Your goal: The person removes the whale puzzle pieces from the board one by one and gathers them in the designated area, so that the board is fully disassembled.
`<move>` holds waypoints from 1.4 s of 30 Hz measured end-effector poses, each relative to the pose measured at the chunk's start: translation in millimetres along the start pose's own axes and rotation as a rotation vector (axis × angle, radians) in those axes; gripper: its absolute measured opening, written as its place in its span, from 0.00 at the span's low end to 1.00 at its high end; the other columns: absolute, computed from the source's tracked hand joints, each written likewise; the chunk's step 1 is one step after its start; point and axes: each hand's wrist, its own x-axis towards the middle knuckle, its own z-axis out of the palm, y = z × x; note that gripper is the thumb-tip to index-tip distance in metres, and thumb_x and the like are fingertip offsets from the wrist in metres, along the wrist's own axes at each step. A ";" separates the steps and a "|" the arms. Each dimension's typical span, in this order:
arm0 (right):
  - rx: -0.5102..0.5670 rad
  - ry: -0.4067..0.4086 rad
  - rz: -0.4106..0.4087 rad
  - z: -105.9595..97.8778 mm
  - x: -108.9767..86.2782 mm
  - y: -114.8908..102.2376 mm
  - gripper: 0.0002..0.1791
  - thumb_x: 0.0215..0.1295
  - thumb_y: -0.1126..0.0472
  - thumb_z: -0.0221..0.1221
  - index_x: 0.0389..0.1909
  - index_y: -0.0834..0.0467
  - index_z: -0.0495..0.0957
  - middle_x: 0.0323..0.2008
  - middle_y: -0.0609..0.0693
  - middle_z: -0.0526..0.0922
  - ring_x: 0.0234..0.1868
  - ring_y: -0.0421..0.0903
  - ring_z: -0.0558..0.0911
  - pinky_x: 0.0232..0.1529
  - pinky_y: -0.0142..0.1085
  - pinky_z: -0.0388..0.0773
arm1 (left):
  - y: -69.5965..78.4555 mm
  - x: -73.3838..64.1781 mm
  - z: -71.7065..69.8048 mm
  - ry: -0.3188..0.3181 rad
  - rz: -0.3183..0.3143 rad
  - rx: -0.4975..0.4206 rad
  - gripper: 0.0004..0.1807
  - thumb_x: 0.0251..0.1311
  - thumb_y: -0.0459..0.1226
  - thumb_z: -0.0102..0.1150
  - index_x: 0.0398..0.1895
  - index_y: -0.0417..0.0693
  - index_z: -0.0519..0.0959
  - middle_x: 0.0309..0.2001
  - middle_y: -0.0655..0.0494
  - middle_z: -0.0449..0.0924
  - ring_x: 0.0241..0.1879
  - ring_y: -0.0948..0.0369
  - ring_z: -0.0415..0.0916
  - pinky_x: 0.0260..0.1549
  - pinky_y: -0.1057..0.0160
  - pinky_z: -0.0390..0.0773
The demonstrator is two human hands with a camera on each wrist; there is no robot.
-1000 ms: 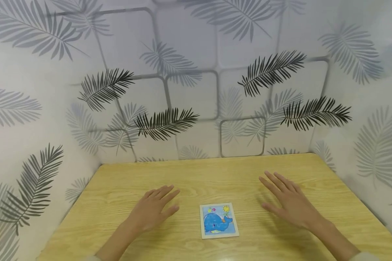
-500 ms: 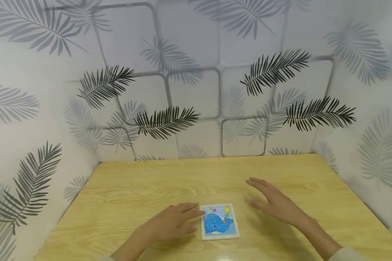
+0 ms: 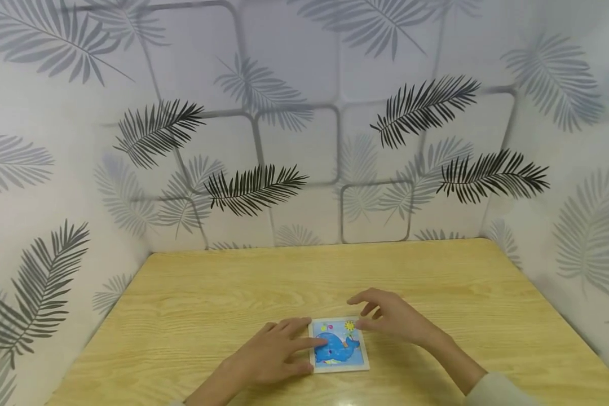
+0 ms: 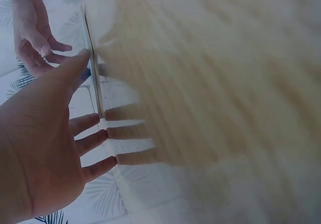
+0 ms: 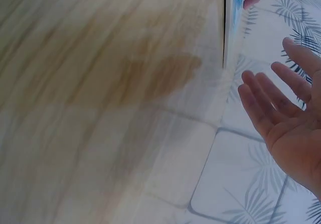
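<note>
We judge the whale panel [image 3: 342, 351] could skid right along the table [image 3: 223, 287] if the left grip [image 3: 271, 352] pushes unopposed. It lies flat just right of that grip, whose relaxed fingers overlap its left edge, unclasped. The right grip [image 3: 398, 318], loose and holding nothing, hangs by the panel's far right corner.

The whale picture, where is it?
In the head view, the whale picture lies low, just right of centre, on the table, with the left grip at its left edge.

Left hand [image 3: 274, 354] reaches palm down, fingers spread, thumb apart; right hand [image 3: 398, 320] is raised, its fingers loosely bent.
</note>
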 end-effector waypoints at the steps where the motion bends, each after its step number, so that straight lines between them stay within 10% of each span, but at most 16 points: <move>1: 0.020 -0.015 0.002 2.5 2.8 -0.5 0.24 0.72 0.56 0.66 0.62 0.65 0.78 0.58 0.63 0.82 0.49 0.53 0.84 0.49 0.41 0.84 | 0.0 0.3 0.2 0.007 0.008 0.011 0.28 0.75 0.63 0.45 0.77 0.81 0.65 0.80 0.50 0.58 0.78 0.47 0.58 0.67 0.33 0.65; 21: 0.035 -0.167 0.048 43.6 52.9 3.5 0.09 0.73 0.65 0.63 0.50 0.56 0.84 0.30 0.46 0.80 0.28 0.37 0.74 0.32 0.29 0.73 | 5.6 0.0 -6.6 -0.063 0.005 -0.116 0.28 0.76 0.58 0.50 0.77 0.79 0.65 0.82 0.47 0.53 0.79 0.45 0.53 0.66 0.31 0.62; 42: -0.087 -0.249 0.017 43.4 61.2 2.4 0.10 0.72 0.63 0.65 0.50 0.49 0.85 0.32 0.42 0.79 0.31 0.36 0.74 0.37 0.30 0.75 | 5.7 -3.0 -6.9 -0.083 0.023 -0.069 0.28 0.79 0.58 0.43 0.79 0.80 0.61 0.83 0.47 0.49 0.81 0.45 0.49 0.71 0.35 0.57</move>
